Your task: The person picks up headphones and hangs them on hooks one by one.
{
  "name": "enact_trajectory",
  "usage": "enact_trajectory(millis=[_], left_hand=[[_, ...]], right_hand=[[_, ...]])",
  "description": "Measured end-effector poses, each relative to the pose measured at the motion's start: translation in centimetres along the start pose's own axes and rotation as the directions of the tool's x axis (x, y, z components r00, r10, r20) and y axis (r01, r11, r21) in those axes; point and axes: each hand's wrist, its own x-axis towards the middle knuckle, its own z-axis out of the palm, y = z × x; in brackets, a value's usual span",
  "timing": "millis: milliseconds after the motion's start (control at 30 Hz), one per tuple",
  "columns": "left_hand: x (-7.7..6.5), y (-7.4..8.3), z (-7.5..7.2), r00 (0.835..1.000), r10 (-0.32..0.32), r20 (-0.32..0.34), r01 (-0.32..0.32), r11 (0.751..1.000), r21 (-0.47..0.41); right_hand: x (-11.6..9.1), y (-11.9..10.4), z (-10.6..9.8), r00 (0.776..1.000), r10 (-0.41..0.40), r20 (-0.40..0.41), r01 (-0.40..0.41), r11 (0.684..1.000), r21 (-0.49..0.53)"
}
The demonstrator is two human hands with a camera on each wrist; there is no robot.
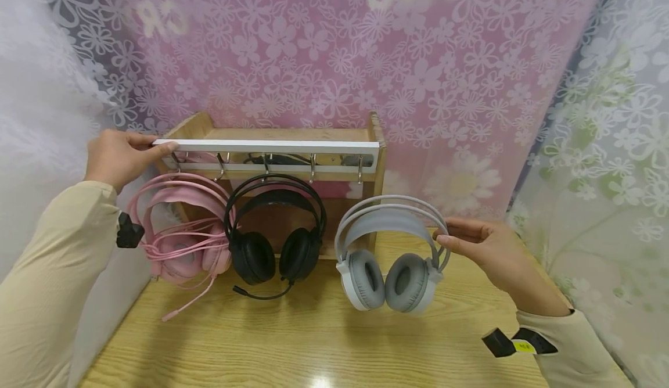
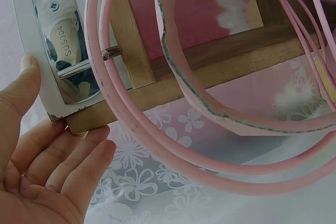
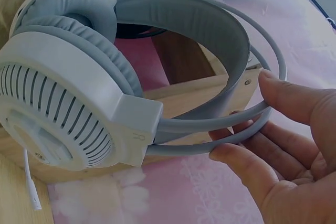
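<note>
My left hand (image 1: 116, 157) pinches the left end of a white hook rail (image 1: 266, 146), with the thumb in front and the fingers behind and below. From the rail's hooks hang a pink headset (image 1: 180, 193), its cable bundled round it, and a black headset (image 1: 263, 202) with its microphone boom low. My right hand (image 1: 488, 248) holds a grey-and-white headset (image 1: 392, 222) by the right side of its double headband. The headset is in front of and below the rail's right end, ear cushions towards me. Its slatted earcup (image 3: 58, 108) marked R shows in the right wrist view.
The rail is on a wooden rack (image 1: 380, 138) against a pink flowered backdrop (image 1: 366, 57). Its hooks towards the right, such as the end hook (image 1: 360, 170), carry nothing. A wood-grain table (image 1: 251, 341) lies below, with pale sheets at both sides.
</note>
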Motion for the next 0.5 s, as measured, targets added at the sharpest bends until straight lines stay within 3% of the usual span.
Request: enact_trajectory(millis=[200, 500], left_hand=[[0.0, 0.0, 0.1, 1.0, -0.005, 0.016, 0.006, 1.0, -0.011], [0.1, 0.1, 0.0, 1.0, -0.004, 0.022, 0.005, 1.0, -0.016]], right_hand=[[0.7, -0.9, 0.6, 0.999, -0.018, 0.034, 0.017, 0.999, 0.028], [2.3, -1.6, 1.7, 0.993, -0.09, 0.079, 0.072, 0.976, 0.208]])
